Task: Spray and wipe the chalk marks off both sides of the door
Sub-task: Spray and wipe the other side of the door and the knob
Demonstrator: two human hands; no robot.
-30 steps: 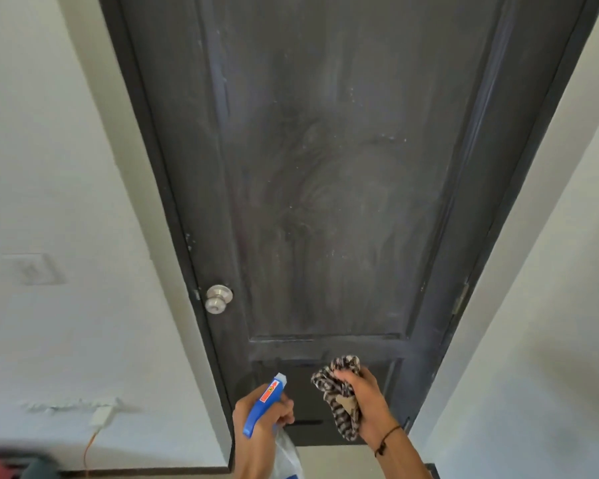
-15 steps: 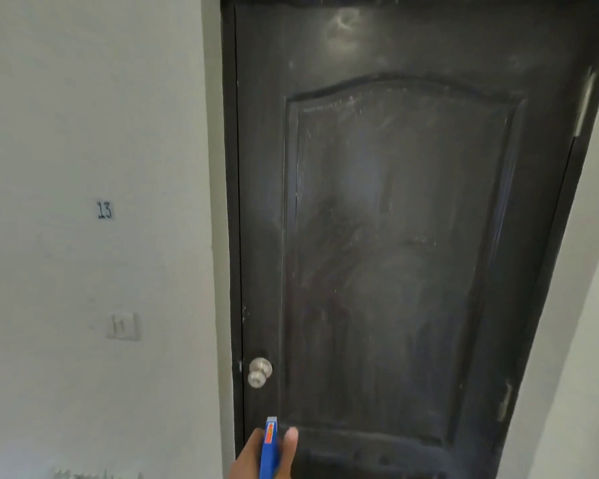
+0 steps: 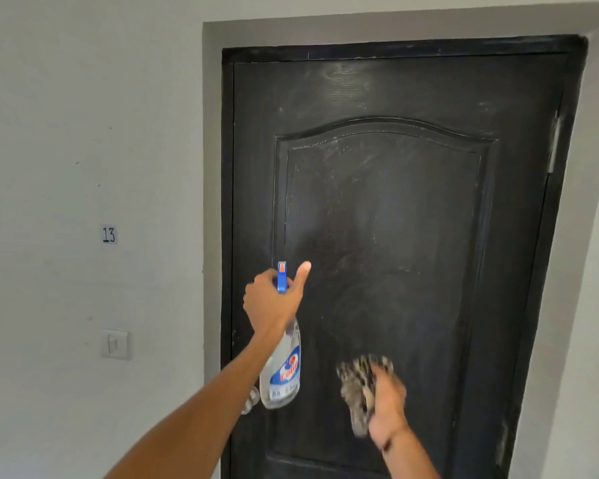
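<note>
Now both hands (image 3: 272, 300) (bottle (image 3: 284, 368), cloth (image 3: 360, 388)) are raised.

The black door (image 3: 388, 216) stands shut in its frame (image 3: 226, 202), and pale chalk smears (image 3: 346, 81) lie across its top rail and along the arched edge of the raised panel (image 3: 384, 243). A round knob (image 3: 251, 402) sits at the door's left edge, partly hidden. On the white wall (image 3: 83, 133) left of the frame are a small "13" label (image 3: 108, 234) and, below it, a switch (image 3: 115, 344)
</note>
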